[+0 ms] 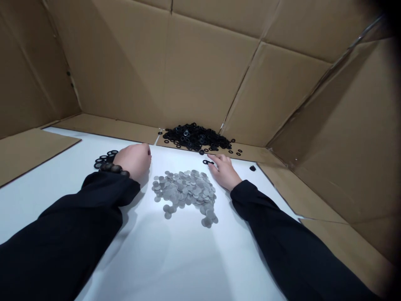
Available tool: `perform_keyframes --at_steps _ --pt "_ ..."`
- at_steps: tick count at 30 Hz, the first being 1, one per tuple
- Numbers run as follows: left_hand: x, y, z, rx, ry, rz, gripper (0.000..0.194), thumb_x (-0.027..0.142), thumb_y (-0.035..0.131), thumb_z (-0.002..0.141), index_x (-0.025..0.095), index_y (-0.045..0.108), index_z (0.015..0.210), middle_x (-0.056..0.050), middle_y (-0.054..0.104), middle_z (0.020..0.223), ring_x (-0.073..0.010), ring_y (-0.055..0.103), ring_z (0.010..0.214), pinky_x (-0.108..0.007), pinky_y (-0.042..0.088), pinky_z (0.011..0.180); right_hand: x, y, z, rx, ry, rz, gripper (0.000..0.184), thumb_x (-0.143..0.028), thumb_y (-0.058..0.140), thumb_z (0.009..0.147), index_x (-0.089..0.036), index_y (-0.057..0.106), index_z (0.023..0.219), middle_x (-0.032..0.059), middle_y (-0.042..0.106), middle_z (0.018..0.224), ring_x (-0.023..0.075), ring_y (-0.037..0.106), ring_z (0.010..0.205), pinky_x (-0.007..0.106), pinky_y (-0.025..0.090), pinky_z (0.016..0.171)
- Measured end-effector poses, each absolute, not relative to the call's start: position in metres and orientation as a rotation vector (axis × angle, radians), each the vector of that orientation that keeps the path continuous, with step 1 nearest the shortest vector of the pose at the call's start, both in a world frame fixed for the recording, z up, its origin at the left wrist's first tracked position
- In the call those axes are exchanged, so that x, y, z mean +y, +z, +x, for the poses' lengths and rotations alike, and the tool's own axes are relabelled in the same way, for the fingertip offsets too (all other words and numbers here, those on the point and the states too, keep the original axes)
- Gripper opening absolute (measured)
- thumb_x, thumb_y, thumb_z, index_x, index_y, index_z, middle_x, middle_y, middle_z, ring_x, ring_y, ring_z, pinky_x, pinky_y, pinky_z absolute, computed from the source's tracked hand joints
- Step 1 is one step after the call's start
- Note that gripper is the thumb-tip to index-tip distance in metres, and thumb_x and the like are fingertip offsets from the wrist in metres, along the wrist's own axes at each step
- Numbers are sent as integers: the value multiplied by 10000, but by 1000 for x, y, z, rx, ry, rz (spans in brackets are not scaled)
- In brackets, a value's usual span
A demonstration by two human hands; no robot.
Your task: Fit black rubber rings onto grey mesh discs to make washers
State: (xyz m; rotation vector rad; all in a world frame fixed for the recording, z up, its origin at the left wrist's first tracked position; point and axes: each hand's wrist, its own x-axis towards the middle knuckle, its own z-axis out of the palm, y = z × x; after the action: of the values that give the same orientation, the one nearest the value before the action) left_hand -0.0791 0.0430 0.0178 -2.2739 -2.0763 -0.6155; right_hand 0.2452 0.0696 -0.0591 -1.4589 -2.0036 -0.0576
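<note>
A heap of thin grey discs (187,190) lies on the white tabletop (175,251) between my hands. Behind it, a pile of black rings (196,137) sits against the cardboard wall. My left hand (134,159) rests knuckles-up, fingers curled under, left of the discs; what it holds, if anything, is hidden. A few black rings (105,159) lie just behind it, and a dark bead bracelet (114,168) circles the wrist. My right hand (223,170) lies flat with fingers stretched out, its fingertips touching a black ring (206,161) at the pile's near edge.
Brown cardboard walls (200,75) close in the back and both sides. Cardboard flaps (28,146) lie on the table at left and along the right edge. One stray black piece (252,168) lies right of my right hand.
</note>
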Motion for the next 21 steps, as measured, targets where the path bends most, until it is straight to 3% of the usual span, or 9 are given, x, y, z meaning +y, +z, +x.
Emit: perform_keyframes --at_steps 4,7,11,16,21 --pt "43 19 -86 -2035 -479 -2281 132 263 558 767 189 622 678 -119 618 776 -267 548 731 -373 390 673 69 -56 241 -2031 -19 -1474 287 -334 542 859 -201 711 1048 115 601 1011 273 521 1025 462 408 965" --pt "45 19 -91 -1919 -419 -2283 217 239 489 817 144 665 734 -142 587 853 -294 530 859 -401 406 747 66 -52 241 -2022 -2 -1463 225 -307 545 851 -178 718 911 100 619 909 253 546 959 420 421 932" --pt "47 20 -89 -1886 -471 -2241 269 194 433 841 116 691 827 -162 571 890 -323 517 933 -445 398 827 59 -44 240 -1980 4 -1432 223 -296 526 858 -165 706 868 95 633 867 228 569 852 383 451 839" --pt "30 20 -57 -1541 -734 -2566 265 309 458 891 159 662 973 -104 610 939 -265 541 936 -381 410 861 34 -33 220 -1911 85 -1375 201 -305 528 862 -166 671 889 62 656 828 173 572 708 322 482 696" --pt "6 9 -16 -1438 -1069 -3051 261 324 511 883 190 651 1057 -55 644 985 -194 578 895 -298 433 819 -1 -25 188 -1918 418 -1183 135 -284 626 813 -184 623 903 -2 627 720 129 559 627 262 460 602"
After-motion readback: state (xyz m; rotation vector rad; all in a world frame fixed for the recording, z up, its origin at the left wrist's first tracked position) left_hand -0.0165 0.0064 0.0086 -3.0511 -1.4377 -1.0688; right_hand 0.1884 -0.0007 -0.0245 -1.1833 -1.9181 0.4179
